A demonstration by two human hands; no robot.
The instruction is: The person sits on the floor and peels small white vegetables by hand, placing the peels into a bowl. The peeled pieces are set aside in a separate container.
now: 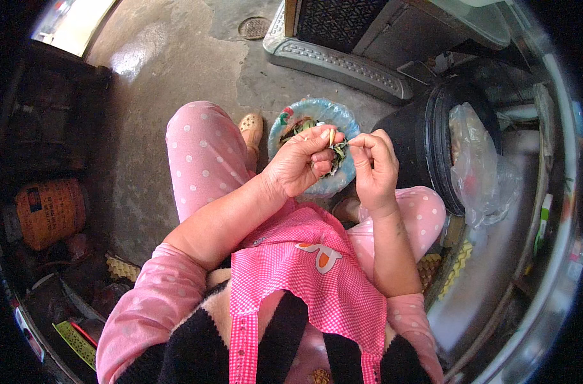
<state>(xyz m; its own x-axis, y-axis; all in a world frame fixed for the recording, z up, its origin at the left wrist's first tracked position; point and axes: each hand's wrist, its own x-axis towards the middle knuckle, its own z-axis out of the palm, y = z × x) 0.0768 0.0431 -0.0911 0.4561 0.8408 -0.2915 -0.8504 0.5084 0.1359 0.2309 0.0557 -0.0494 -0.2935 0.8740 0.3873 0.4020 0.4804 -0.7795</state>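
My left hand [301, 161] is curled above a bin, gripping a small, pale-yellow, pointed plant piece [332, 137] between thumb and forefinger. Close by on its right, my right hand [375, 165] has its thumb and forefinger pinched together. A thin scrap seems to lie at those fingertips, but it is too small to make out. Below both hands stands the round bin, lined with a bluish plastic bag [342, 185]. Green and whitish leaf scraps [338, 156] lie inside it, partly hidden by my left hand.
A large black barrel [406, 132] stands at the right, with a clear plastic bag [481, 168] on it. Ahead is a grey studded plastic base [334, 65] under a cabinet. An orange printed sack [51, 213] sits at the left. A drain cover [254, 28] is set in the concrete floor [142, 144].
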